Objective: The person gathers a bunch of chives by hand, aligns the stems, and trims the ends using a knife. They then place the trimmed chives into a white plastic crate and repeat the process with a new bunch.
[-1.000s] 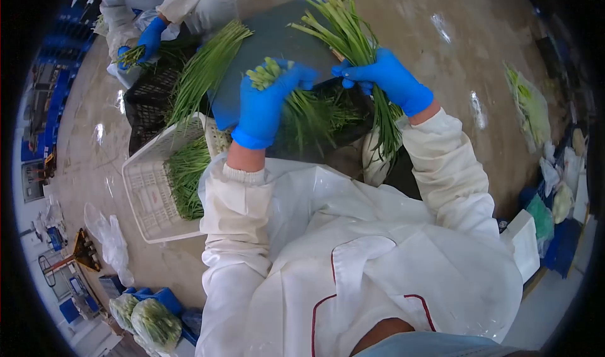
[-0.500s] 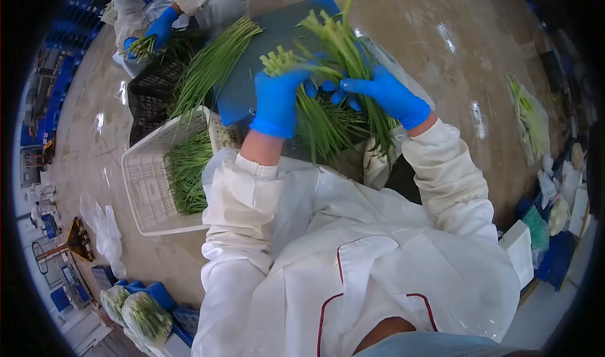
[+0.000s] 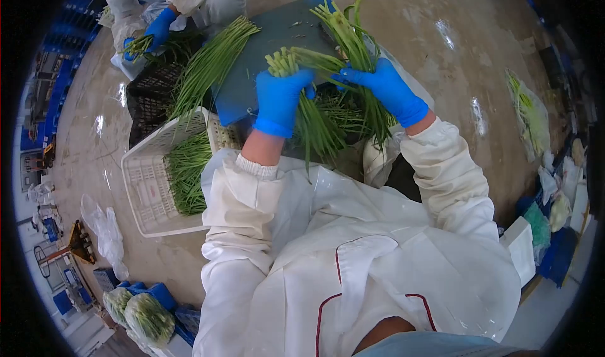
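Note:
My left hand (image 3: 277,102), in a blue glove, is closed round a bunch of green stalks (image 3: 318,130), their pale cut ends above the fist and green tips hanging below. My right hand (image 3: 389,91), also gloved in blue, grips a second bunch (image 3: 346,34) with thick stems pointing up. A few stems (image 3: 316,59) slant between the two hands. Behind them lies a dark blue-grey board (image 3: 268,39) with small scraps on it. More loose greens (image 3: 340,108) show beneath the hands.
A white crate (image 3: 148,199) with greens inside stands at the left, beside a black crate (image 3: 146,98). Long stalks (image 3: 217,64) lie across the board's left edge. Another person's gloved hand (image 3: 161,26) holds stalks at the upper left. Bagged vegetables (image 3: 528,117) lie on the right floor.
My right hand has shifted slightly up and left, its fingers now more closed round the stalks. The bunches have moved a little apart below the hands, showing more of the loose greens.

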A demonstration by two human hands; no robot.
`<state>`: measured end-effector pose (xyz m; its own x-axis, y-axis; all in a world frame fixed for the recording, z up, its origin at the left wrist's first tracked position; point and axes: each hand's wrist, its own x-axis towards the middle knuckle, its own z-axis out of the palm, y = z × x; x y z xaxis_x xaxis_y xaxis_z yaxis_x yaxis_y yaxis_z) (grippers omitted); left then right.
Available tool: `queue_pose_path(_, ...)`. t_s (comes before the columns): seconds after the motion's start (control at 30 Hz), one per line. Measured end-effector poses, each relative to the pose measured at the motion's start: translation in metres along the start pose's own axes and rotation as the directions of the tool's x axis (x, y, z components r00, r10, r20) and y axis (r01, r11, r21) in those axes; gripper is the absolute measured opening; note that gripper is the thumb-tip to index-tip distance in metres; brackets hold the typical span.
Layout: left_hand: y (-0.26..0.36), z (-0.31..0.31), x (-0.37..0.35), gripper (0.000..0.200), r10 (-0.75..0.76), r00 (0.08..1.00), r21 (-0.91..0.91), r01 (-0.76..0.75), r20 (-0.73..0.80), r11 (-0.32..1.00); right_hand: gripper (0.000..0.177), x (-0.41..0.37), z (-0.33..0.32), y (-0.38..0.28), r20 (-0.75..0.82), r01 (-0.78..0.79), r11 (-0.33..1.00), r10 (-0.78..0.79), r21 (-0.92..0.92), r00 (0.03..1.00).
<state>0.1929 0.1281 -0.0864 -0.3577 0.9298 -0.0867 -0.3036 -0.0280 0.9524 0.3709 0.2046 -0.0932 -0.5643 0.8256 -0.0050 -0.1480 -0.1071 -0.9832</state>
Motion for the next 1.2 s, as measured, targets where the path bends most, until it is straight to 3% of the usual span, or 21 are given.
queue_pose_path(0.1,0.007,-0.004,0.000,0.013,0.010,1.000,-0.010,-0.010,-0.017,1.000,0.024,0.008,-0.022,-0.002,0.016,-0.059,0.997,0.060,-0.041,0.998)
queue_pose_path(0.23,0.015,-0.018,0.008,0.012,0.063,0.974,-0.046,-0.075,-0.219,0.996,0.020,0.007,-0.040,-0.015,-0.021,-0.142,0.990,0.141,-0.019,0.990)
queue_pose_path(0.33,0.032,-0.035,0.012,0.017,0.164,0.970,0.045,-0.159,-0.179,0.986,0.022,0.010,-0.056,-0.017,-0.020,-0.199,0.963,0.198,-0.182,0.980)
queue_pose_path(0.43,0.023,-0.021,0.007,0.025,0.086,0.990,0.119,-0.073,-0.109,0.990,0.025,0.008,-0.053,-0.022,0.026,-0.202,0.947,0.215,-0.249,0.976)
queue_pose_path(0.53,0.013,-0.002,0.001,0.025,0.043,0.999,0.106,-0.042,-0.008,0.993,0.028,0.003,-0.039,-0.017,0.080,-0.152,0.965,0.172,-0.214,0.982)
queue_pose_path(0.63,0.007,0.006,-0.001,0.019,-0.016,0.999,0.119,0.012,0.034,0.993,0.020,-0.003,-0.021,-0.025,0.102,-0.157,0.953,0.189,-0.259,0.977)
queue_pose_path(0.83,0.011,0.002,-0.002,0.013,-0.058,0.998,0.052,0.059,-0.009,0.997,0.023,0.001,-0.019,-0.022,0.138,-0.146,0.965,0.178,-0.216,0.974)
queue_pose_path(0.93,0.007,-0.006,0.001,0.012,-0.018,1.000,0.127,0.021,-0.022,0.992,0.025,0.002,-0.022,-0.021,0.088,-0.159,0.977,0.172,-0.144,0.981)
queue_pose_path(1.13,0.037,-0.038,0.011,0.014,0.146,0.950,0.088,-0.126,-0.277,0.988,0.025,0.013,-0.063,-0.014,-0.090,-0.260,0.936,0.246,-0.237,0.965)
queue_pose_path(1.2,0.041,-0.036,0.006,0.017,0.091,0.982,0.186,-0.060,-0.163,0.981,0.023,0.010,-0.064,-0.014,-0.081,-0.234,0.946,0.221,-0.226,0.972)
